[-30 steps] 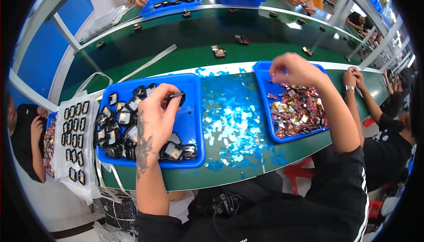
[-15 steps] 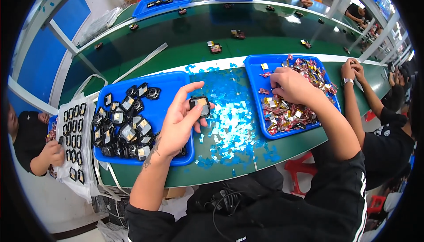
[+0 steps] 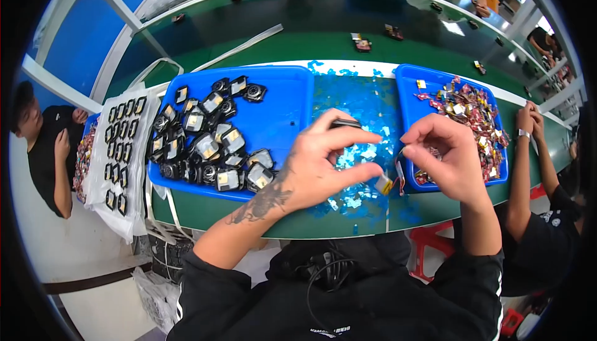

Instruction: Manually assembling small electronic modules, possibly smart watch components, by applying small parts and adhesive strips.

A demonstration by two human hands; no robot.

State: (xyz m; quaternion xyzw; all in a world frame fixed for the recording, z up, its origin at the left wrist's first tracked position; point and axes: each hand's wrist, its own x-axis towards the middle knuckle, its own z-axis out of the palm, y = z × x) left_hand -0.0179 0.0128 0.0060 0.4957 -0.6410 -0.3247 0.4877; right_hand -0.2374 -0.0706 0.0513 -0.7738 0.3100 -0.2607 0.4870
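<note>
In my left hand [image 3: 323, 164], a black plastic housing [image 3: 345, 123] is tucked against the fingers, mostly hidden behind them. Its thumb and index finger reach rightward, apart from each other. Facing it, my right hand [image 3: 451, 161] pinches a thin reddish circuit board [image 3: 400, 176]. A small silver and yellow battery [image 3: 384, 185] hangs beside the board, just below my left thumb; whether the thumb touches it I cannot tell. Both hands hover above the table between a blue tray of black housings [image 3: 227, 179] and another heaped with reddish boards and batteries [image 3: 472, 114].
Blue film scraps [image 3: 354, 101] litter the green table between the left tray [image 3: 273, 92] and right tray [image 3: 407, 92]. Several boards, such as one [image 3: 362, 44], lie on the green surface beyond. White sheeting [image 3: 102, 179] bears rows of black frames at left. Co-workers sit on both sides and opposite.
My right hand has come out of the right tray with a board and battery. My left hand has moved right, toward it, turning the housing. The view has shifted, too.
</note>
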